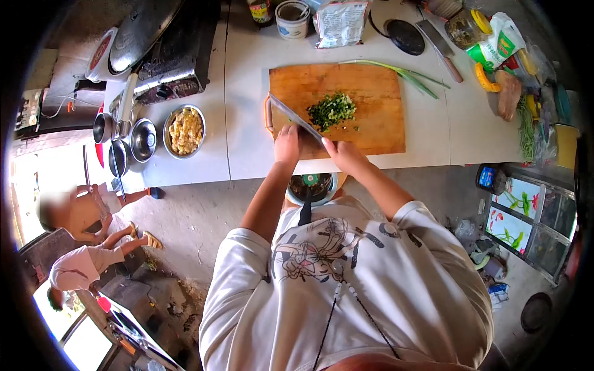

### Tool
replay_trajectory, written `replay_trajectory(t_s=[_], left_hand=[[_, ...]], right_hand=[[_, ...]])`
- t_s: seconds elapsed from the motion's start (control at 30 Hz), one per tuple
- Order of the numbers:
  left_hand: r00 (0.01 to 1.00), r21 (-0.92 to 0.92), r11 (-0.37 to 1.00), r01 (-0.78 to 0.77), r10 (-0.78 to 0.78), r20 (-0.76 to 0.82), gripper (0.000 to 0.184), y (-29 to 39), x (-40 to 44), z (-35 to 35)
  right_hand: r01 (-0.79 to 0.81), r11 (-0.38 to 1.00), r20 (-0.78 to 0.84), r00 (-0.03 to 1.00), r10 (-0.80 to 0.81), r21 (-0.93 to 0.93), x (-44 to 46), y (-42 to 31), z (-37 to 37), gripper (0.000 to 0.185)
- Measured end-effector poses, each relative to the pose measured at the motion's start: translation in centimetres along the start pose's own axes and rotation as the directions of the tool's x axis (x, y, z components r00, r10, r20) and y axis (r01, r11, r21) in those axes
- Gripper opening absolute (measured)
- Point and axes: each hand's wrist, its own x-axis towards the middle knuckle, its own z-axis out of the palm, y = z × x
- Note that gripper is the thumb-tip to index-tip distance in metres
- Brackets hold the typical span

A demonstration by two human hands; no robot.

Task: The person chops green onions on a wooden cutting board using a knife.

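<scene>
My right hand (pixel 346 154) is wrapped round the handle of a kitchen knife (pixel 296 117), whose blade slants up to the left over the wooden cutting board (pixel 377 117). Beside the near side of the blade is my left hand (pixel 287 145), its fingers bent and close together; what they hold, if anything, is hidden. A pile of chopped green onion (pixel 332 111) lies on the board just beyond the blade. Long whole green onions (pixel 411 77) rest across the board's far right corner, their ends reaching onto the counter.
Left on the counter (pixel 204 164) are a metal bowl of yellowish food (pixel 184 131), a metal bowl (pixel 143 140) and a stove (pixel 176 68). Behind the board stand a cup (pixel 292 21) and a packet (pixel 341 25). Another knife (pixel 442 52) lies at right. Two people (pixel 80 266) are at lower left.
</scene>
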Motion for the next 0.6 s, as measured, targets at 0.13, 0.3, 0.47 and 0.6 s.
replay_trajectory(t_s=[0.13,0.3,0.47,0.6], left_hand=[[0.995,0.085,0.992,0.089,-0.092,0.026,0.011,1.0,1.6,0.2],[0.979,0.099,0.983,0.155,-0.166,0.121,0.012,3.5,4.6,2.0],[0.975,-0.112,0.972,0.207,-0.196,0.104,0.01,6.1,6.2,2.5],[0.979,-0.307,0.933,0.189,-0.204,-0.019,0.017,6.8,5.2,0.6]], right_hand=[[0.083,0.987,-0.066,0.995,-0.074,0.138,0.1,3.9,-1.5,0.069],[-0.108,0.946,0.054,0.994,0.096,0.306,-0.4,7.8,-3.5,0.076],[-0.145,0.787,0.122,0.989,0.089,0.599,-2.9,8.2,-7.5,0.064],[0.396,0.913,-0.411,0.852,-0.326,0.097,-3.1,11.1,-8.6,0.046]])
